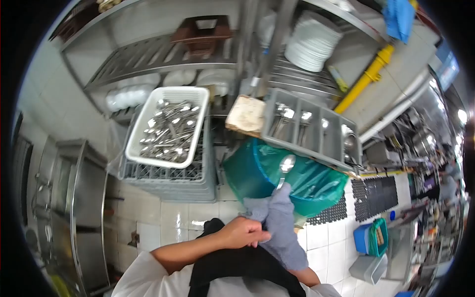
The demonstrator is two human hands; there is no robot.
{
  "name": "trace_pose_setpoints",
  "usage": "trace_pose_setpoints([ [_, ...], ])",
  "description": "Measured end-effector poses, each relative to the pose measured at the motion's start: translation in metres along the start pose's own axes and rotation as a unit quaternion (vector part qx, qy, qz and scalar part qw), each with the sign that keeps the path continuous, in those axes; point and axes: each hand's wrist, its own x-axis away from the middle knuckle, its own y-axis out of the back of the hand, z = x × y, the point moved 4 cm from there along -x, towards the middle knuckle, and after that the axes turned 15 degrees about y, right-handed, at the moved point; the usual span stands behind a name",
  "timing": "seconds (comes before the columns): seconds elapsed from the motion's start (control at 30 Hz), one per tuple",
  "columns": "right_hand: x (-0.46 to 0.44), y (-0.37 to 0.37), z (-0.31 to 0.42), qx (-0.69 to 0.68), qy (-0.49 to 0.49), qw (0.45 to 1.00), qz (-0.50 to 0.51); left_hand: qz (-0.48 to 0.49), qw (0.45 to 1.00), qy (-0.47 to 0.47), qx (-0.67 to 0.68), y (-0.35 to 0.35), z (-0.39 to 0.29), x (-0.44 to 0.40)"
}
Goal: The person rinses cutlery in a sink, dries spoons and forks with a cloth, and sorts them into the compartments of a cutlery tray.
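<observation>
A grey-blue cloth (283, 222) covers my right hand, so its fingers are hidden. Out of the cloth's upper end sticks a spoon (286, 167), bowl up, gripped through the fabric. My left hand (243, 232) is closed beside the cloth, its fingers curled; whatever they hold, if anything, is hidden. Beyond the spoon stands a grey cutlery tray (308, 133) with spoons and other cutlery sorted in its compartments. To the left, a white plastic basket (132, 143) holds a jumbled heap of metal cutlery (170, 129).
The basket rests on a grey crate (168, 185). A green-bagged bin (316, 185) stands below the tray. A wooden block (246, 114) lies beside the tray. Stacked white plates (314, 39) sit on the rack above. A yellow pipe (363, 79) runs at right; a steel table (86, 203) stands at left.
</observation>
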Motion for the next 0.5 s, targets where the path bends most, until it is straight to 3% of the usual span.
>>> trace_pose_setpoints([
  [0.03, 0.006, 0.0, -0.016, -0.152, -0.233, 0.957, -0.086, 0.069, 0.996, 0.031, 0.051, -0.005, 0.002, 0.001],
  [0.07, 0.011, -0.006, -0.037, 0.135, -0.071, 0.988, 0.003, 0.127, 0.987, 0.036, 0.094, -0.006, 0.012, -0.001],
  [0.1, 0.022, -0.006, -0.056, 0.137, -0.07, 0.988, -0.008, 0.132, 0.987, 0.031, 0.085, -0.005, 0.029, -0.006],
  [0.13, 0.029, -0.005, -0.061, 0.153, 0.071, 0.986, 0.003, 0.13, 0.951, 0.082, 0.27, -0.002, 0.052, -0.013],
  [0.17, 0.034, -0.008, -0.065, 0.168, 0.209, 0.963, 0.015, 0.122, 0.878, 0.131, 0.444, 0.001, 0.069, -0.015],
  [0.2, 0.032, -0.012, -0.091, -0.01, 0.086, 0.996, 0.013, 0.046, 0.885, 0.179, 0.428, 0.01, 0.079, -0.012],
  [0.23, 0.024, 0.003, -0.067, -0.005, 0.071, 0.996, 0.058, -0.035, 0.931, 0.186, 0.312, 0.017, 0.105, -0.015],
  [0.3, -0.001, 0.035, -0.03, 0.111, 0.149, 0.98, 0.074, -0.182, 0.964, 0.18, 0.066, 0.028, 0.171, -0.015],
  [0.33, -0.019, 0.047, -0.021, 0.167, 0.186, 0.966, 0.06, -0.242, 0.954, 0.169, -0.061, 0.035, 0.198, -0.008],
  [0.4, -0.059, 0.065, -0.015, 0.249, 0.217, 0.943, 0.044, -0.229, 0.919, 0.315, -0.069, 0.034, 0.259, 0.005],
  [0.5, -0.1, 0.08, -0.026, 0.292, 0.193, 0.935, 0.06, -0.159, 0.899, 0.386, -0.13, 0.019, 0.298, 0.026],
])
